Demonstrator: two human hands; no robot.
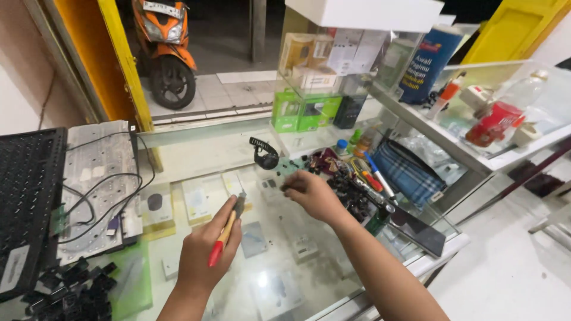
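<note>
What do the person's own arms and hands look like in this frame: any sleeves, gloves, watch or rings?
Both forearms are bare as far as the frame shows, with no sleeves in view. The left hand and right hand wear no gloves. No watch, bracelet or ring is visible on either wrist or on the fingers that show. Nails look short and unpainted, though they are small in this view.
</note>
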